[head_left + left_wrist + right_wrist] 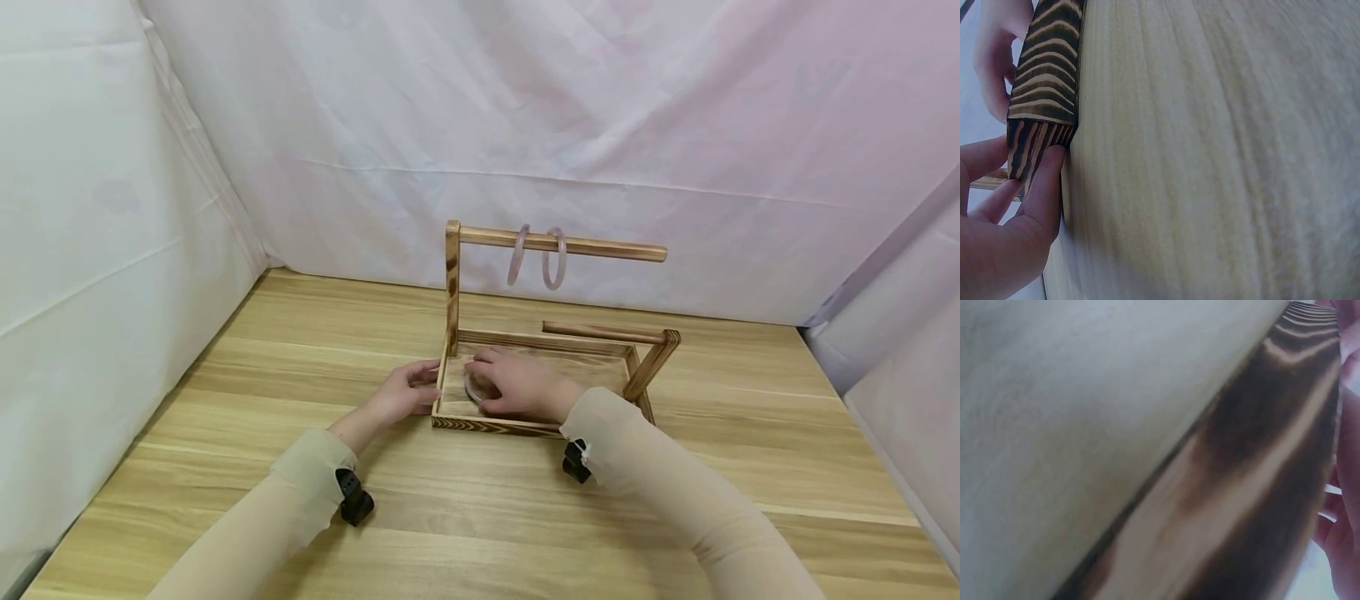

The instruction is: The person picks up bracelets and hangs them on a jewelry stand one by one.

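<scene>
A wooden jewellery rack has a shallow tray (491,426) as its base. Inside the tray, at its left part, my right hand (521,386) reaches down with curled fingers and holds a pale bangle (470,390), mostly covered by the hand. Two pinkish bangles, a left one (517,257) and a right one (554,271), hang from the upper bar (618,248). My left hand (401,393) touches the tray's left end from outside. In the left wrist view its thumb (1047,178) lies against the striped end wall, the other fingers extended beside it.
A tall post (452,287) carries the upper bar at the tray's left. A lower bar (592,332) juts leftward from a short slanted post (651,367) at the right. Behind the wooden table (337,325) hangs a white curtain (360,167), with more cloth at both sides.
</scene>
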### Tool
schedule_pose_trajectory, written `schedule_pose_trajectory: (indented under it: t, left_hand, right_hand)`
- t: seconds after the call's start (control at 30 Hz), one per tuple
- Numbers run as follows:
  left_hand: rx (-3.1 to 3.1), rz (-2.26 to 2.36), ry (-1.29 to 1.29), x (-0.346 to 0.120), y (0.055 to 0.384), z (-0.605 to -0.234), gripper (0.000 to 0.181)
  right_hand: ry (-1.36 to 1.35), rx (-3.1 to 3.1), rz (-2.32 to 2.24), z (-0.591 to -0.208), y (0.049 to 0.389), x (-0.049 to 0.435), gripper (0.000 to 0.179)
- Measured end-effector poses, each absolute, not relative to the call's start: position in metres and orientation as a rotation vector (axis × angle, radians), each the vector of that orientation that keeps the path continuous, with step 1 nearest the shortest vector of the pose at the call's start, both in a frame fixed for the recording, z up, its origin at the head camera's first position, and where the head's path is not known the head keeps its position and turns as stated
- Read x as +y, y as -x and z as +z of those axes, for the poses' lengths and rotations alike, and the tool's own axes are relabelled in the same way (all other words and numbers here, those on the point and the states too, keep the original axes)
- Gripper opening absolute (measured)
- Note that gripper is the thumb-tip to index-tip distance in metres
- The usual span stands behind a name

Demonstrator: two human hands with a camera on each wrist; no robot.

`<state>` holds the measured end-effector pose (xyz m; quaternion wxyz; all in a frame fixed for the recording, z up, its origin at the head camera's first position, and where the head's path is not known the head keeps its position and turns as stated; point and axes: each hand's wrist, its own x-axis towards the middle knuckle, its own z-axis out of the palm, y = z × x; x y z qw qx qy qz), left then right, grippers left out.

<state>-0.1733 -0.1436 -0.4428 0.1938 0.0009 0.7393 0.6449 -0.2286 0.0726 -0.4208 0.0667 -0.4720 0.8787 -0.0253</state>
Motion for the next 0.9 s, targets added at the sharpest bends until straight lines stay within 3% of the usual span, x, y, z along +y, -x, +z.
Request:
schedule_pose_trajectory:
  t: [0.5,0.9]
  left_hand:
    - [2.101,1.782,-0.009,-0.143,0.172,-0.442,0.056]
    - [2.098,1.794,-0.021,-0.144,0.172,-0.442,0.056]
  right_hand:
    - [1.295,2.692,-0.239,-0.404,0.221,0.087,0.075]
    - [1.363,2.712,-0.315,-0.392,0.208,0.101,0.071]
